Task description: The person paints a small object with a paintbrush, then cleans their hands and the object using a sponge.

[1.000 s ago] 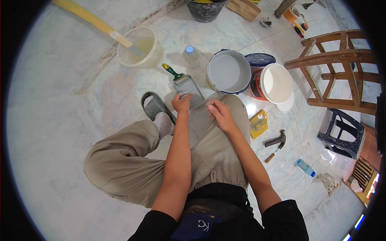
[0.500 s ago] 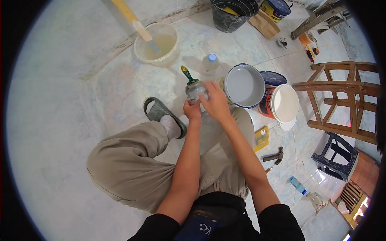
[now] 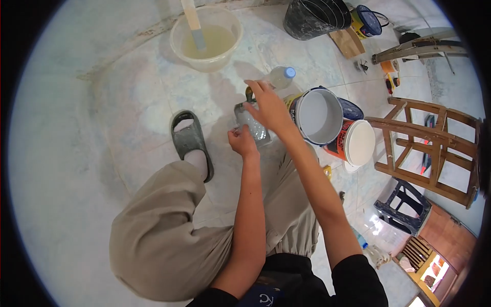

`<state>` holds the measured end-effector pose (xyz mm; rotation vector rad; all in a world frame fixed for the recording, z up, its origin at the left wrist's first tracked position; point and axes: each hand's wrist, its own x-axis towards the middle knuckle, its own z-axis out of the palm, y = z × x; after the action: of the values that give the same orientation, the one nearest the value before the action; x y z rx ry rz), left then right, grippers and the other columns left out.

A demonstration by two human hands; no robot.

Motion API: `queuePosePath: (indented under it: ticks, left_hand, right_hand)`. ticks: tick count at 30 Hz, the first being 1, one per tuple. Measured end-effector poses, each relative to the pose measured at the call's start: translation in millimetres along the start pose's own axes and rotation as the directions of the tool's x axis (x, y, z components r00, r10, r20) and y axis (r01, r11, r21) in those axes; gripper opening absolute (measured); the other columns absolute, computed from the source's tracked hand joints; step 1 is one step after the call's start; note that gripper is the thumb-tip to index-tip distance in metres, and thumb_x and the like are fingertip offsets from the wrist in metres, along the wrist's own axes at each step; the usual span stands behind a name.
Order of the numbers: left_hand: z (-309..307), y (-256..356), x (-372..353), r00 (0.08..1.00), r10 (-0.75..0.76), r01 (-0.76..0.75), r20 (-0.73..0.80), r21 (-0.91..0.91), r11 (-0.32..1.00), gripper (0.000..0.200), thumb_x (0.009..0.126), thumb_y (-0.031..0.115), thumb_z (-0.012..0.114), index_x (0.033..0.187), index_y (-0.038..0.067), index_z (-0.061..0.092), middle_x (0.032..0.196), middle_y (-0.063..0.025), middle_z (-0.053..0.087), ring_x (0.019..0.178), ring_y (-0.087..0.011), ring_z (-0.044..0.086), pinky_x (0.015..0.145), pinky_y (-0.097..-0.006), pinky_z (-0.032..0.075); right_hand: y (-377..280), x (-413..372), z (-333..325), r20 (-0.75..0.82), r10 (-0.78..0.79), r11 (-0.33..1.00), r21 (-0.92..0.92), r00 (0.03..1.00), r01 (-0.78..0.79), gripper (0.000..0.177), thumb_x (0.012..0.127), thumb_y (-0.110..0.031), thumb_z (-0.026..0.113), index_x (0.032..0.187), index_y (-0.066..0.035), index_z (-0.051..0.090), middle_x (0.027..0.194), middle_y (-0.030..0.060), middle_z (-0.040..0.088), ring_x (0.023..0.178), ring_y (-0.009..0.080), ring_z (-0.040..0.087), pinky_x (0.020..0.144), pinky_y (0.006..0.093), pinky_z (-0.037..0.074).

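Between my legs is a clear plastic container (image 3: 251, 123) with greyish contents. My left hand (image 3: 242, 140) is at its near left side, thumb up against it, with part of the fingers hidden. My right hand (image 3: 270, 108) is over its upper right side, fingers apart and reaching toward a brush handle (image 3: 249, 93), which it partly covers. A clear bottle (image 3: 280, 78) with a blue cap stands just beyond my right hand. An open bucket of pale grey paint (image 3: 319, 115) is to the right of that hand.
A basin of cloudy water (image 3: 212, 43) holds a wooden-handled tool at the upper left. Also around are a black bucket (image 3: 312, 20), a white-lidded tub (image 3: 359, 143), a wooden stool frame (image 3: 434, 138), a dark plastic stool (image 3: 404, 207) and my sandalled foot (image 3: 192, 143).
The view has shifted. My right hand has moved up from the container's side toward the brush handle, with its fingers more spread. My left hand stays at the container.
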<state>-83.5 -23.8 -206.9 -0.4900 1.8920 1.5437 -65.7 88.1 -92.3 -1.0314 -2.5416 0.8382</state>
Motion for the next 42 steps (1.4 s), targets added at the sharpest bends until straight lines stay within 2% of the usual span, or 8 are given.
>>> queuePosePath:
  ticks: [3,7,13,14,18,19,22,42]
  left_hand:
    - [-1,-13,14,0.997,-0.07,0.062,-0.04,-0.16,0.985,0.027,0.084,0.017,0.067,0.101,-0.002,0.057,0.091,-0.0065,0.058,0.082,-0.0187,0.055,0.076,-0.0338,0.048]
    - [-6,-12,29,0.99,-0.14,0.138,-0.029,-0.046,0.989,0.026,0.087,0.019,0.063,0.1,-0.002,0.055,0.092,-0.0091,0.06,0.081,-0.0216,0.056,0.076,-0.0355,0.048]
    - [0,11,12,0.986,0.15,-0.146,-0.078,0.055,0.988,0.02,0.086,0.017,0.061,0.089,-0.002,0.059,0.083,-0.0109,0.063,0.075,-0.023,0.059,0.072,-0.0368,0.049]
    - [0,20,7,0.985,0.112,-0.13,0.128,0.143,0.981,0.019,0.085,0.017,0.062,0.088,-0.001,0.062,0.081,-0.0108,0.063,0.073,-0.0225,0.059,0.07,-0.0367,0.049]
    - [3,42,-15,0.582,-0.255,-0.176,0.772,0.426,0.887,0.017,0.08,0.015,0.064,0.09,0.005,0.073,0.072,-0.0097,0.065,0.067,-0.0203,0.061,0.065,-0.0359,0.049]
    - [6,40,-19,0.4,-0.367,-0.205,0.84,0.473,0.857,0.019,0.079,0.014,0.064,0.092,0.007,0.076,0.07,-0.0092,0.065,0.066,-0.0198,0.061,0.064,-0.0355,0.049]
    - [9,26,-29,0.25,-0.274,-0.428,0.929,0.359,0.829,0.03,0.073,0.011,0.066,0.1,0.013,0.078,0.071,-0.0082,0.064,0.066,-0.0206,0.06,0.064,-0.0343,0.048]
    - [21,38,-44,0.359,-0.119,-0.588,0.926,0.323,0.742,0.03,0.067,0.018,0.073,0.094,0.008,0.076,0.074,-0.0122,0.062,0.069,-0.0293,0.061,0.065,-0.0383,0.049]
  right_hand:
    - [-35,-38,2,-0.132,0.13,0.99,-0.032,0.983,-0.135,0.061,0.086,-0.016,0.072,0.14,-0.003,0.047,0.122,0.0218,0.058,0.106,0.0412,0.061,0.086,0.0444,0.052]
    - [-40,-106,24,0.036,0.336,0.933,0.121,0.941,-0.338,0.055,0.088,-0.02,0.071,0.136,-0.001,0.052,0.116,0.0193,0.063,0.096,0.0365,0.065,0.076,0.0438,0.054]
    - [-35,-160,29,0.118,0.589,0.782,0.168,0.799,-0.601,0.028,0.091,-0.014,0.067,0.113,0.002,0.064,0.096,0.0176,0.068,0.075,0.028,0.067,0.063,0.0371,0.053]
    - [-36,-161,25,0.125,0.602,0.771,0.17,0.789,-0.614,0.026,0.091,-0.013,0.067,0.112,0.002,0.064,0.094,0.0173,0.068,0.075,0.0279,0.067,0.063,0.0372,0.053]
    - [-34,-172,20,0.121,0.647,0.737,0.151,0.752,-0.659,0.019,0.091,-0.008,0.063,0.107,0.002,0.064,0.09,0.0185,0.067,0.075,0.031,0.066,0.065,0.0405,0.052]
    - [-32,-174,22,0.095,0.614,0.771,0.139,0.783,-0.621,0.019,0.091,-0.008,0.063,0.106,0.003,0.064,0.09,0.0192,0.067,0.075,0.0327,0.066,0.066,0.0419,0.051]
    - [-31,-178,28,0.048,0.56,0.819,0.121,0.827,-0.561,0.017,0.089,-0.007,0.061,0.102,0.003,0.063,0.09,0.0211,0.067,0.075,0.0369,0.065,0.068,0.0443,0.05]
    - [-23,-183,24,0.09,0.542,0.834,0.066,0.836,-0.548,0.017,0.085,-0.009,0.063,0.096,0.004,0.062,0.09,0.0212,0.066,0.079,0.0405,0.065,0.07,0.0473,0.049]
